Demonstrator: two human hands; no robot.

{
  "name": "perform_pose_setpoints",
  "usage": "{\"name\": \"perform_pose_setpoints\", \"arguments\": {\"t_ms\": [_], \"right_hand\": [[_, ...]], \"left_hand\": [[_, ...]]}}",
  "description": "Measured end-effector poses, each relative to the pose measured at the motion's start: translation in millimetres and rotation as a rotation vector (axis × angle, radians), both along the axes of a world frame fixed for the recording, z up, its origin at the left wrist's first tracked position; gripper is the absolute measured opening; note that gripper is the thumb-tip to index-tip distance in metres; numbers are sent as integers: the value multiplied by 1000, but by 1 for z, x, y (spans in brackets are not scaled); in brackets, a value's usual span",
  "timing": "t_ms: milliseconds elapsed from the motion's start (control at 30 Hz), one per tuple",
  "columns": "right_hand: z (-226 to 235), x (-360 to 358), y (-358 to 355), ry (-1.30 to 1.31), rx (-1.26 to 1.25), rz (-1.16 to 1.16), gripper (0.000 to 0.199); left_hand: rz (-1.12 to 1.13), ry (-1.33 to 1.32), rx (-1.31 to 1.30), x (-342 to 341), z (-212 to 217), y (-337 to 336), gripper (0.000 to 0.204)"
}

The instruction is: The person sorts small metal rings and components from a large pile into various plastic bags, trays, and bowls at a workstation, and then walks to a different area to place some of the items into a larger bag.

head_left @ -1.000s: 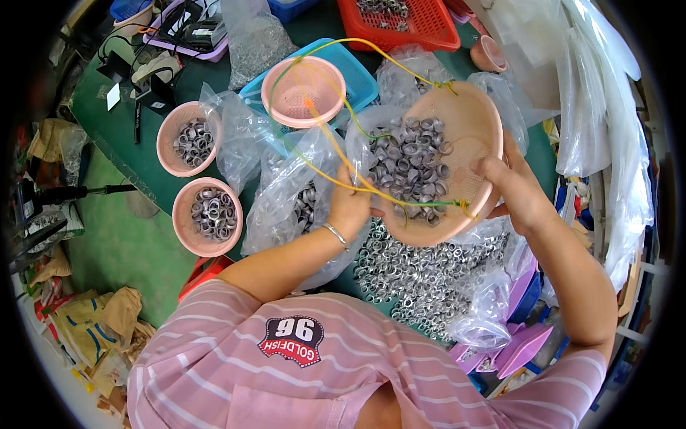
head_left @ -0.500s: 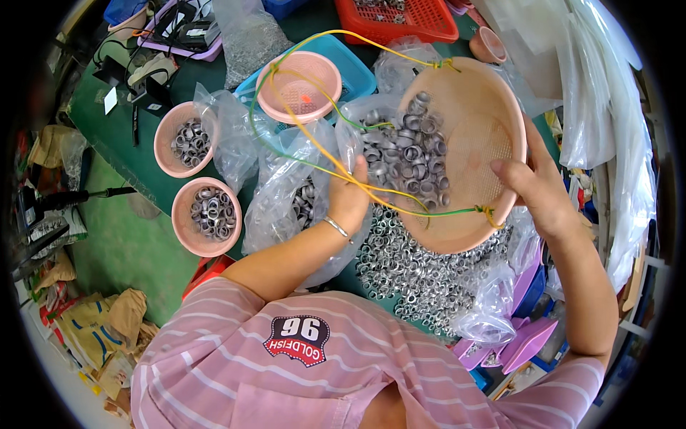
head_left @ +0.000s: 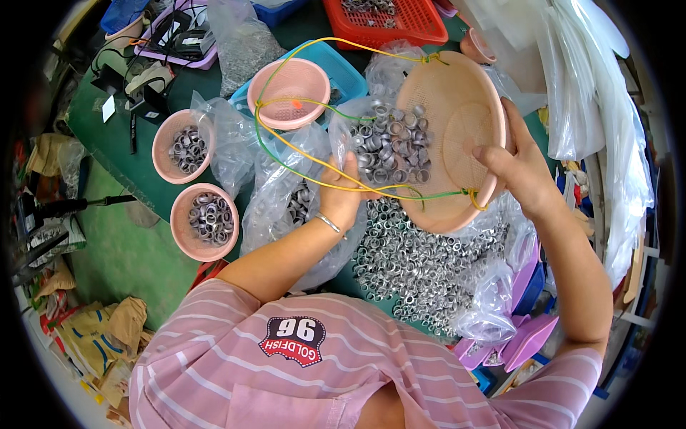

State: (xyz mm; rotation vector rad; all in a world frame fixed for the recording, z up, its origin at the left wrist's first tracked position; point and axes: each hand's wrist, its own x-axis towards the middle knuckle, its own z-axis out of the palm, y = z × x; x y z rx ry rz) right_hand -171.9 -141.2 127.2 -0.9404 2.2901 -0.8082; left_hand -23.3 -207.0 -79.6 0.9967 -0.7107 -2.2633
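- Right hand (head_left: 518, 168) grips the far rim of a big pink basket tray (head_left: 464, 143) – thumb on the inside face, fingers curled behind the edge; tray is tilted steeply, its open face turned toward the left hand.
- Left hand (head_left: 343, 196) is closed on the tray's near, lower rim; bracelet on its wrist. Fingers mostly hidden behind the tray edge, so can't tell exactly how far they wrap.
- Metal rings (head_left: 389, 150) sit bunched in the tray's low side, right above the left hand.
- Yellow & green cords (head_left: 300, 154) are tied to the tray rim and loop out past the left hand to a smaller pink basket (head_left: 289, 93) beyond it.
- That small basket rests on a blue tray (head_left: 350, 68).
- Below & between both hands – a large heap of loose rings (head_left: 421, 264) lies on clear plastic on the worktop (head_left: 121, 136).
- Clear plastic bag w/ rings (head_left: 286, 207) lies just left of the left hand.
- Further left of the left hand: two pink bowls (head_left: 204, 222) holding rings, side by side.
- Beyond the right hand: red basket (head_left: 389, 21); to its right, stacked clear plastic sheets (head_left: 586, 107).
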Motion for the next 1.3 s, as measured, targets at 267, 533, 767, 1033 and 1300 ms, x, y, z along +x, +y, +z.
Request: {"name": "perform_pose_setpoints", "arguments": {"t_ms": [267, 533, 767, 1033, 1300], "right_hand": [[10, 8, 0, 75, -3, -1, 88], [17, 18, -4, 247, 24, 39, 86], [23, 26, 6, 290, 24, 61, 85], [22, 17, 154, -157, -91, -270, 84], [-87, -32, 282, -52, -8, -665, 56]], "left_hand": [[-16, -3, -18, 2, -7, 2, 23], [7, -12, -3, 1, -11, 3, 22], [-10, 12, -40, 3, -14, 4, 22], [-386, -420, -1077, 55, 14, -51, 35], [-452, -850, -1629, 34, -7, -156, 25]]}}
